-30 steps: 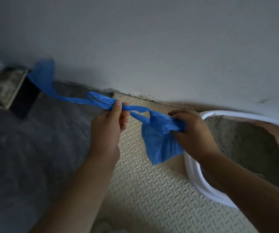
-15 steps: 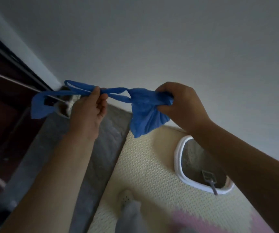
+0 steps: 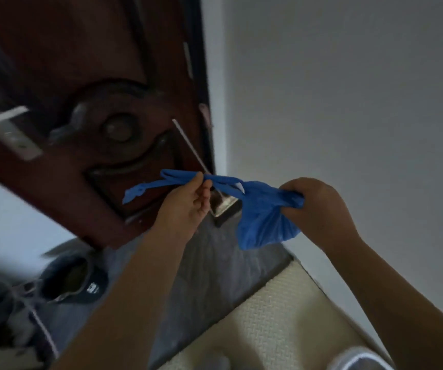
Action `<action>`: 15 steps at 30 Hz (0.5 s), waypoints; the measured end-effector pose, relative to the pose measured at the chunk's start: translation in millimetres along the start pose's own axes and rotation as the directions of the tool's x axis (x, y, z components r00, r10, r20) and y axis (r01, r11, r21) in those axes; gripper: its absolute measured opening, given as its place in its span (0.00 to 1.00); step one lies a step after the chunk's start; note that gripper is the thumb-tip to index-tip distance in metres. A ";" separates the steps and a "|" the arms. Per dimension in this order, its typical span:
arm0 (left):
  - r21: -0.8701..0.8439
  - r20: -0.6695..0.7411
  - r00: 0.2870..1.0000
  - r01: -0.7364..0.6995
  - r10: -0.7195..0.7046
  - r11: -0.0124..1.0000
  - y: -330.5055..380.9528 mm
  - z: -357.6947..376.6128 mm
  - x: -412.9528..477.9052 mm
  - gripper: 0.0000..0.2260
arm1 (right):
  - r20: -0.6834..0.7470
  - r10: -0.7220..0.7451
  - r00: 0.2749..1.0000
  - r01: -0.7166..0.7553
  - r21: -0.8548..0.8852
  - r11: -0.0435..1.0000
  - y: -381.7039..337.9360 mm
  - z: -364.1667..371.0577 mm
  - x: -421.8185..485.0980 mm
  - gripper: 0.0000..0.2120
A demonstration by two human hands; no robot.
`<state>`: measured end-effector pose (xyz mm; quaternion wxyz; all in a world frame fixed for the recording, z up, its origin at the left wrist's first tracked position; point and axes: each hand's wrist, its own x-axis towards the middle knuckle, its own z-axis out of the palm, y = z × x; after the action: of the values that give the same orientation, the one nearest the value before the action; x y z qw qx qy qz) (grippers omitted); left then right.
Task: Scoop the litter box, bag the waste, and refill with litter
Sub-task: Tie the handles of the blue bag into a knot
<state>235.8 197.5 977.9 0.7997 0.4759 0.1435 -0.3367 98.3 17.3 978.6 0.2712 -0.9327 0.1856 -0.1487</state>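
Observation:
A blue plastic bag [image 3: 264, 220] hangs in the air between my hands, its bulging lower part drooping under my right hand. My right hand [image 3: 313, 206] grips the bunched neck of the bag. My left hand [image 3: 188, 201] pinches the bag's stretched handles, whose loose ends trail off to the left. Only a sliver of the white litter box rim [image 3: 359, 361] shows at the bottom edge; its inside is out of view.
A dark red carved door [image 3: 86, 108] with a metal latch plate fills the upper left, beside a pale wall [image 3: 348, 89]. A grey mat [image 3: 201, 284] and a cream textured mat [image 3: 276, 321] cover the floor. A dark shoe [image 3: 73, 279] lies at lower left.
The view has swung up and left, from the litter box to the door. Both hands still hold the blue bag stretched between them, now higher in the air.

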 end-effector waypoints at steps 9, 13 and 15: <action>-0.049 -0.152 0.982 -0.123 0.115 0.991 62.4 -113.8 -23.0 0.06 | 0.168 -0.231 0.958 0.245 -0.068 0.967 -94.5 62.1 37.1 0.12; -0.084 -0.196 0.971 -0.153 0.134 0.985 98.4 -166.6 -12.6 0.05 | 0.205 -0.257 0.944 0.270 -0.036 0.962 -141.5 107.7 58.1 0.12; -0.105 -0.224 0.964 -0.170 0.143 0.980 121.7 -198.5 -6.1 0.05 | 0.232 -0.284 0.930 0.297 -0.023 0.955 -171.0 134.6 70.5 0.11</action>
<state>331.5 409.1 961.7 0.8315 0.4689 0.2116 -0.2095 257.1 181.9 978.1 0.2386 -0.9681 0.0178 -0.0744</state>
